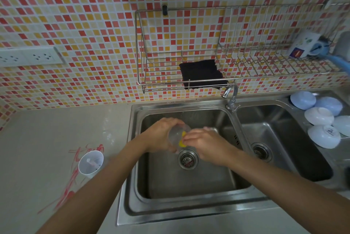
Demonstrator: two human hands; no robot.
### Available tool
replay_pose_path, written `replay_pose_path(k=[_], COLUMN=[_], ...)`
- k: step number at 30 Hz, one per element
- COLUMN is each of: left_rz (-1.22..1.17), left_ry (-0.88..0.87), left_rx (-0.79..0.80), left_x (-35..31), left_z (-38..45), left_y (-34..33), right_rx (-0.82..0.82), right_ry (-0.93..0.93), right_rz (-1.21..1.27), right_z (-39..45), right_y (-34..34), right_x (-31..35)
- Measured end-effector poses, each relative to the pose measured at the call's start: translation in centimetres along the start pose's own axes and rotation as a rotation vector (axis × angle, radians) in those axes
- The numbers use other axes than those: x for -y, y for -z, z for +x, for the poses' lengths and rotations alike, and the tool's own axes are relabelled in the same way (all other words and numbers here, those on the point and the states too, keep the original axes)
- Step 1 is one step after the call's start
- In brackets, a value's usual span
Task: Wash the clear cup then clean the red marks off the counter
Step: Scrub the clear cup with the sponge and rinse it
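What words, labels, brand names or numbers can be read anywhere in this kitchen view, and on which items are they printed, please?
No text is legible.
White box on the wire rack: a red and blue label, too blurred to read.
Nearest overturned white bowl beside the sink: a small blue mark on its base, too small to read.
Wall socket panel: no readable lettering.
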State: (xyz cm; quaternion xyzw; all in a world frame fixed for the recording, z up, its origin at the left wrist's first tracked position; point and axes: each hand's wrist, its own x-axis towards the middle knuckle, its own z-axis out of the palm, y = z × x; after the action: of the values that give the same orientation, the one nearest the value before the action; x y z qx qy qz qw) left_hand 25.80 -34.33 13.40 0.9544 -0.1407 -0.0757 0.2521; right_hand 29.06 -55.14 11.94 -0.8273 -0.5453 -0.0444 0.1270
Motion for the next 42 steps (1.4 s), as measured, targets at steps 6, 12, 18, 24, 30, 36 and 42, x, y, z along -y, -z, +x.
replay_pose_path(k=[6, 12, 18, 24, 30, 36, 42], left_rz=[-0.051, -0.122, -0.245, -0.144, 0.008, -0.064, -0.083], left_ry=[0.043, 0.056, 0.094, 0.083, 0.049, 0.015, 0.008], left_rx=[0.002, 0.047, -0.045, -0.23, -0.155, -0.073, -0.065], left_x=[0.2, 0.0, 0.2, -0.4, -0.3, -0.7, 0.0], left_z=[-0.1, 1.1, 0.7, 0.4, 0.3, 0.2, 0.0], left_y=[0.0, 1.4, 0.8, 1.1, 2.6, 2.3, 2.3], right_rx=[0.079, -0.004, -0.29, -0.257, -0.124, -0.115, -0.097], right_ry=[-0.108, 0.15, 0.123, -0.075, -0.436, 0.246, -0.189], right_rz=[0.28, -0.185, -0.25, 0.122, 0.728, -0.349, 0.306], right_z=[-0.5, 0.0, -0.1, 0.8, 1.3, 1.4, 1.1], right_y=[0.7, 1.5, 1.4, 1.7, 2.2, 3.1, 2.0], right_x=[-0.9, -1.7, -0.8, 0.3, 0.8, -2.3, 1.0])
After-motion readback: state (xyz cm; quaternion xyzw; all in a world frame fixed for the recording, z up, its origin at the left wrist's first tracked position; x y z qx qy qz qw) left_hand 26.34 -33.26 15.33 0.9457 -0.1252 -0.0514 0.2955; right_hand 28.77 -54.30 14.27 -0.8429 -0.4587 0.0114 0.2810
